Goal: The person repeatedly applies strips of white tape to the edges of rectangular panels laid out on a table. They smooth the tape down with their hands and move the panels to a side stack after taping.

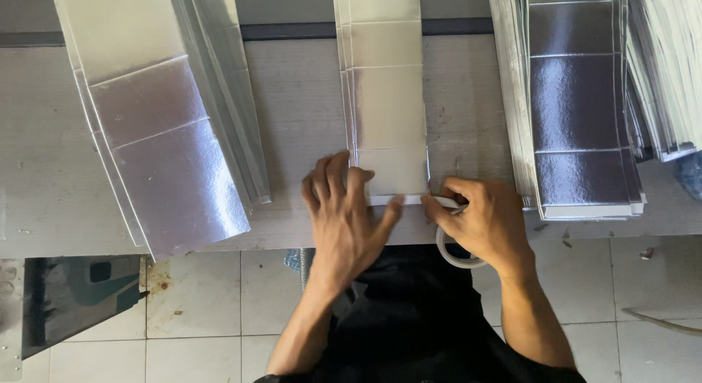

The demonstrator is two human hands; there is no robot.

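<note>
A narrow stack of silver creased cardboard strips [387,98] lies on the grey worktable [307,134], its near end just in front of me. My left hand [344,222] presses flat with spread fingers on the table at that near end, the thumb resting on a white strip of tape [406,200] laid along the cardboard's edge. My right hand [482,222] grips a roll of white tape [453,255] at the table's front edge, with the tape drawn out leftward toward my left thumb.
A fanned pile of silver sheets [161,127] lies at the left, overhanging the table edge. A tall stack of silver sheets [578,112] stands at the right, with another pile [669,68] beyond it. Tiled floor [190,317] and a dark object [73,295] lie below.
</note>
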